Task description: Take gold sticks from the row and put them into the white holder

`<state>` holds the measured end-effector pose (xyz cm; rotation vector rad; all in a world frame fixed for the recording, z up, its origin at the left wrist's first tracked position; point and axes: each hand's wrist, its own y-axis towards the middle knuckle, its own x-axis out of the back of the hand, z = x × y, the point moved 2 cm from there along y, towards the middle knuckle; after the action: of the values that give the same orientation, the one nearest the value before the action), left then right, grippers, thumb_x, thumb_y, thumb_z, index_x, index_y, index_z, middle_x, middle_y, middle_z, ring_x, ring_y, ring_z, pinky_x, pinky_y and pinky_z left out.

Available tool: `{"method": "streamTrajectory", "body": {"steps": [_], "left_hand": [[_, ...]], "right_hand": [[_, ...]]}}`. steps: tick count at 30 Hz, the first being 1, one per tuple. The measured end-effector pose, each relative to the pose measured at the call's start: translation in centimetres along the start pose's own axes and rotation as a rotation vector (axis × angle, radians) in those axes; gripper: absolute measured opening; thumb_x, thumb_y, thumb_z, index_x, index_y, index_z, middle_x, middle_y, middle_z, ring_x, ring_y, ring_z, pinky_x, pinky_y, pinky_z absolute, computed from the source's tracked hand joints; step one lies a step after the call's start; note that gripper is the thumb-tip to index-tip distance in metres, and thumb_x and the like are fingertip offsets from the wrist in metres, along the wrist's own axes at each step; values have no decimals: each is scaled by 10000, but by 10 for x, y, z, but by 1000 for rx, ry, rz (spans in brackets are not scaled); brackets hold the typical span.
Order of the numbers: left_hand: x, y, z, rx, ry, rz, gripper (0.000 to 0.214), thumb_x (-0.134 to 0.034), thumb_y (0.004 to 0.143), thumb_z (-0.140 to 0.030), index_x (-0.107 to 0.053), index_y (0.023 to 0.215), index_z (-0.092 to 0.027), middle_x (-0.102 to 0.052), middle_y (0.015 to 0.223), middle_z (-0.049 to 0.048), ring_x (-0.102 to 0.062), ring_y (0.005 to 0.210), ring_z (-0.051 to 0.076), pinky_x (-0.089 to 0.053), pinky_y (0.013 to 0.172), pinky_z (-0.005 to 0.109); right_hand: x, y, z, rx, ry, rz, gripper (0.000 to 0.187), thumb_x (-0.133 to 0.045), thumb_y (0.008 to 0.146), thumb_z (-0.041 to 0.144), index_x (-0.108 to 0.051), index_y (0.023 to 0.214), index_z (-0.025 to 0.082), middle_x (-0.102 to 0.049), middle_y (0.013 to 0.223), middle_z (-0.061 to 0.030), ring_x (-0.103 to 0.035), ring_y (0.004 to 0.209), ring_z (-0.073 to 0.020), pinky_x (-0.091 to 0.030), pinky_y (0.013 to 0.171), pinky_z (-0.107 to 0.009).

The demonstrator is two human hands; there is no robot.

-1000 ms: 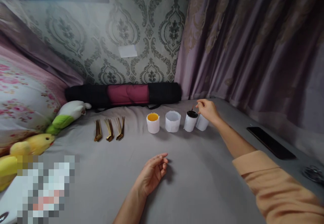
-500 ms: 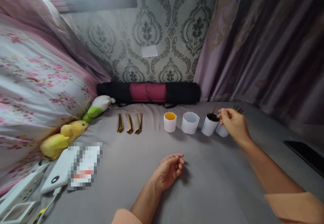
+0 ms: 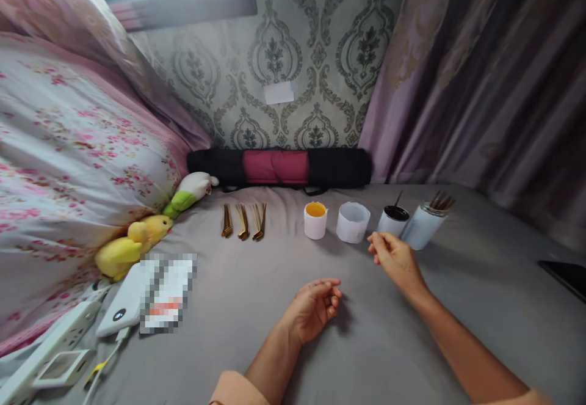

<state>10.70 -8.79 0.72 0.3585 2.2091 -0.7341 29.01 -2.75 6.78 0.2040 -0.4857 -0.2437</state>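
My left hand [image 3: 318,312] rests palm inward on the grey sheet, its fingers loosely bent and apart, with nothing visible in it. In front of the dark cup [image 3: 391,225], my right hand [image 3: 396,266] hovers with fingers drawn together; no object sticks out of them. A thin brown stick [image 3: 399,198] stands in that cup, which has a black inside. Just right of it is a taller white-wrapped jar [image 3: 425,226] holding several brown sticks [image 3: 443,200]. To the left are an empty translucent cup [image 3: 353,223] and a white cup with a yellow inside [image 3: 315,222].
Three bundles of gold-brown sticks [image 3: 243,223] lie left of the cups. A black and maroon roll [image 3: 279,167] lies along the wall. Plush toys [image 3: 132,246], a white power bank [image 3: 126,301] and a power strip [image 3: 55,347] are at left; a dark phone [image 3: 565,277] is far right.
My right hand has come away from the dark cup and jar, moving left and nearer to me. The view has shifted slightly; my left hand keeps its pose.
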Motion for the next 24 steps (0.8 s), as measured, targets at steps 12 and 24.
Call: {"method": "streamTrajectory", "body": {"steps": [12, 24], "left_hand": [[-1, 0, -1, 8, -7, -9, 174, -546, 720, -160, -557, 885, -108, -572, 692, 31, -501, 538, 60, -353, 496, 175], [4, 2, -17, -88, 126, -179, 137, -574, 695, -157, -550, 819, -105, -572, 642, 22, -498, 486, 53, -360, 464, 168]], "right_hand": [[-40, -28, -21, 11, -98, 147, 389, -328, 792, 495, -543, 700, 183, -576, 557, -17, -520, 444, -121, -377, 435, -215], [-48, -33, -36, 32, -144, 115, 415, -304, 796, 510, -552, 682, 198, -583, 549, -23, -543, 518, -149, -384, 506, -232]]}}
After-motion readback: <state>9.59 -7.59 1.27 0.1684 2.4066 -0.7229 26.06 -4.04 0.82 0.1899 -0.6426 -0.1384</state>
